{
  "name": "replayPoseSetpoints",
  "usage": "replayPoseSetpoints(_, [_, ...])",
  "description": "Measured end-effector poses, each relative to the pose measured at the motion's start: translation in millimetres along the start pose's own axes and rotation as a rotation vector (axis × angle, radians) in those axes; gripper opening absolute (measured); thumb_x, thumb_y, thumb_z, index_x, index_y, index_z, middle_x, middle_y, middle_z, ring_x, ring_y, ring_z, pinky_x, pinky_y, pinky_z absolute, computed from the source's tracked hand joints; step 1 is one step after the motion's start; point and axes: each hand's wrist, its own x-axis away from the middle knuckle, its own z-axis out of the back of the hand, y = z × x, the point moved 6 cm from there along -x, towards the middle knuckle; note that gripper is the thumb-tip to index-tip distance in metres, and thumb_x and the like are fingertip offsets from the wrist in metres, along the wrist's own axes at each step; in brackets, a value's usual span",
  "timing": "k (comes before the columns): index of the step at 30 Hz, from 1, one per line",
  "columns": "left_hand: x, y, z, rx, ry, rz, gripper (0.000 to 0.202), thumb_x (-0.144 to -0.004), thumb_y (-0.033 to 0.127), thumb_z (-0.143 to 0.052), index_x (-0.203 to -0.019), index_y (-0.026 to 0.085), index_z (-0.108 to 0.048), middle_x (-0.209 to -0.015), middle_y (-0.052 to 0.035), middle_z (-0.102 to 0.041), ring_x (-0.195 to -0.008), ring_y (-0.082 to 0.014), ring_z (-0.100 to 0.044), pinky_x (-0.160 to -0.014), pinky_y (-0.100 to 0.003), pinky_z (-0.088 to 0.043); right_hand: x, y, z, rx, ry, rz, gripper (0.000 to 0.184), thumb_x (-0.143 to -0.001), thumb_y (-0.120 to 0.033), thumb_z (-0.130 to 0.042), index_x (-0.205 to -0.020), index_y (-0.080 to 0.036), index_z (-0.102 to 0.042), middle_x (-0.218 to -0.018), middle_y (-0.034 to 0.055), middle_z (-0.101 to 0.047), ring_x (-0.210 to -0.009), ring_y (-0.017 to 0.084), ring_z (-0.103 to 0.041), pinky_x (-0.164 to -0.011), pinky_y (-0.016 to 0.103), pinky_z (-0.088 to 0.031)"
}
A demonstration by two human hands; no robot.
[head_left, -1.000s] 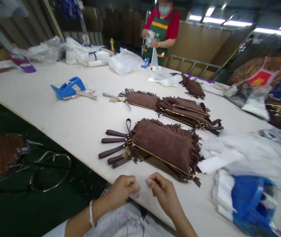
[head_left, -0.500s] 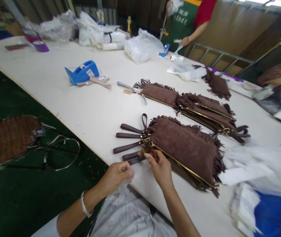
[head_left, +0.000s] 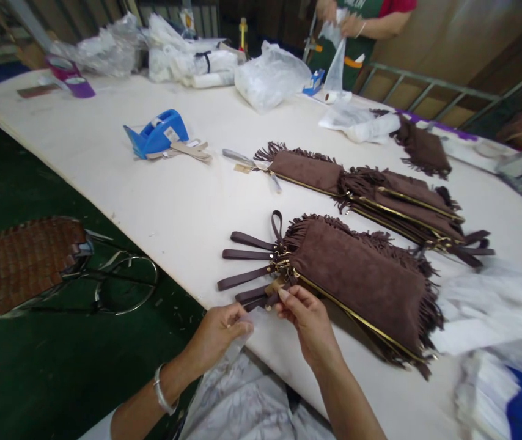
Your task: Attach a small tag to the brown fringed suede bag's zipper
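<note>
A stack of brown fringed clutch bags (head_left: 362,269) with gold zips lies near the table's front edge. Dark wrist straps (head_left: 245,278) fan out from its left end, beside a small tan tag (head_left: 274,286). My right hand (head_left: 309,321) is closed at that end, its thumb and fingers pinching one dark strap (head_left: 257,304) just below the tag. My left hand (head_left: 224,335), wearing a silver bangle, is closed on a small clear plastic bag (head_left: 237,347) at the table edge. The plastic hangs down over my lap, and its exact shape is hard to make out.
More fringed bags (head_left: 304,168) lie behind the stack. A blue tape dispenser (head_left: 160,134) stands at left rear, plastic wrapping (head_left: 274,76) farther back. White sheets (head_left: 481,311) lie at right. Across the table, a co-worker's hands (head_left: 350,24) hold clear plastic. A woven stool (head_left: 27,263) stands left.
The view has shifted slightly. My right hand's fingers have curled in and now draw a strap end outward. The plastic in my left hand shows more. The co-worker's hands have come together, lifting plastic.
</note>
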Motion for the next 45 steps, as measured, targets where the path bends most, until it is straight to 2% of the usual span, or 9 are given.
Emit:
replayPoseSetpoints(10, [-6,1,-15.7,0.169,-0.090,0.043,0.019,-0.076,0.030,-0.070,-0.075,0.014,-0.059,-0.069,-0.0011,-0.064,-0.063,-0.0126,-0.055,-0.062,-0.023,-0.037,-2,-1,5,0.036,-0.061,0.033,0.032,-0.075,-0.045,-0.073,-0.074,-0.017,-0.057,-0.062,-0.0019,-0.059,-0.055,0.008,-0.042,-0.055,0.022,-0.032])
replayPoseSetpoints(17, [-14,3,-17.5,0.190,-0.073,0.057,0.027,-0.073,0.037,-0.074,-0.076,0.014,-0.061,-0.067,-0.0041,-0.067,-0.062,-0.0149,-0.059,-0.063,-0.026,-0.042,-3,0,8,0.066,-0.097,0.011,0.031,-0.076,-0.044,-0.072,-0.074,-0.018,-0.055,-0.057,-0.0048,-0.051,-0.053,0.008,-0.037,-0.051,0.022,-0.026])
replayPoseSetpoints(24, [-22,17,-29.5,0.201,-0.053,0.048,0.030,-0.074,0.040,-0.073,-0.075,0.014,-0.060,-0.066,-0.0035,-0.066,-0.062,-0.0146,-0.057,-0.063,-0.026,-0.042,-3,-6,9,0.119,-0.096,0.062,0.031,-0.079,-0.045,-0.069,-0.072,-0.017,-0.056,-0.060,-0.0045,-0.049,-0.054,0.007,-0.039,-0.051,0.021,-0.030])
replayPoseSetpoints(27, [-25,15,-31.5,0.229,-0.035,0.076,0.033,-0.074,0.044,-0.073,-0.075,0.014,-0.059,-0.067,-0.0039,-0.066,-0.060,-0.0140,-0.056,-0.061,-0.025,-0.041,0,-5,13,0.155,-0.043,0.098,0.032,-0.082,-0.049,-0.064,-0.090,-0.018,-0.064,-0.065,-0.0022,-0.054,-0.059,0.010,-0.045,-0.053,0.021,-0.035])
replayPoseSetpoints(29, [-27,14,-30.8,0.233,-0.016,0.072,0.031,-0.075,0.042,-0.072,-0.077,0.014,-0.061,-0.069,-0.0035,-0.067,-0.062,-0.0138,-0.056,-0.062,-0.025,-0.041,4,-1,15,0.149,-0.004,0.093,0.040,-0.082,-0.051,-0.064,-0.107,-0.020,-0.063,-0.070,-0.0009,-0.058,-0.063,0.012,-0.049,-0.054,0.021,-0.038])
replayPoseSetpoints(31, [-28,16,-30.0,0.231,-0.002,0.063,0.028,-0.075,0.040,-0.071,-0.080,0.013,-0.063,-0.072,-0.0027,-0.066,-0.065,-0.0137,-0.055,-0.064,-0.025,-0.041,8,5,14,0.140,-0.010,0.061,0.046,-0.082,-0.053,-0.063,-0.114,-0.019,-0.060,-0.071,-0.0004,-0.058,-0.064,0.012,-0.051,-0.053,0.021,-0.039])
replayPoseSetpoints(34, [-30,22,-29.7,0.181,0.006,0.033,0.024,-0.077,0.037,-0.069,-0.084,0.013,-0.066,-0.075,-0.0023,-0.066,-0.069,-0.0147,-0.056,-0.067,-0.025,-0.041,12,14,10,0.140,-0.034,0.026,0.045,-0.081,-0.055,-0.063,-0.106,-0.017,-0.062,-0.065,-0.0013,-0.056,-0.058,0.011,-0.048,-0.052,0.021,-0.038])
replayPoseSetpoints(38, [-32,32,-30.4,0.103,0.001,-0.036,0.023,-0.082,0.036,-0.064,-0.090,0.015,-0.069,-0.082,-0.0028,-0.069,-0.077,-0.0175,-0.058,-0.071,-0.026,-0.043,9,22,13,0.115,0.048,0.050,0.039,-0.079,-0.053,-0.066,-0.092,-0.016,-0.062,-0.062,-0.0026,-0.055,-0.054,0.009,-0.045,-0.051,0.021,-0.037])
replayPoseSetpoints(45, [-37,42,-32.8,-0.024,0.039,-0.151,0.028,-0.088,0.037,-0.059,-0.108,0.022,-0.070,-0.095,-0.0007,-0.072,-0.090,-0.0189,-0.062,-0.082,-0.028,-0.044,8,30,19,0.035,0.146,0.089,0.034,-0.079,-0.049,-0.067,-0.089,-0.017,-0.062,-0.062,-0.0032,-0.056,-0.055,0.009,-0.044,-0.052,0.020,-0.035])
